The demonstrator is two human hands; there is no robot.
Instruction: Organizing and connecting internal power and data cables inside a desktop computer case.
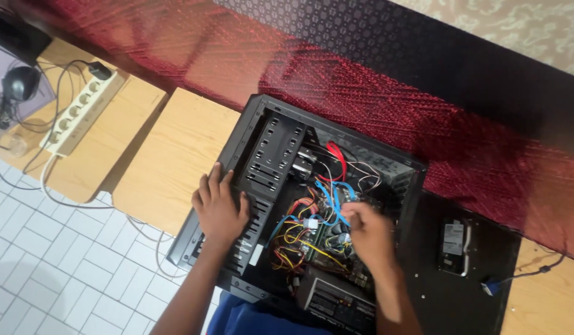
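- My left hand [220, 208] lies flat, fingers spread apart, on the black drive cage [271, 158] at the left side of the open computer case [249, 118]; it grips nothing.
- My right hand [369, 232] is down inside the case, right of centre in the frame, fingers drawn together among the cables; I cannot tell for sure which one they pinch, as the hand covers its own fingertips.
- The blue cables [332, 197] run just beside that hand, touching it at its upper left edge.
- A red cable [338, 156] loops above them, toward the back wall of the case.
- Yellow, red and black wires [294, 239] tangle in the middle of the case, between my two hands.
- The case lies on its side on a wooden surface [169, 155], centre of the frame.
- A hard drive [453, 245] lies on a black panel [460, 298] at the lower right, well apart from my right hand.
- A white power strip [82, 111] sits at the upper left.
- White floor tiles [63, 273] fill the lower left.
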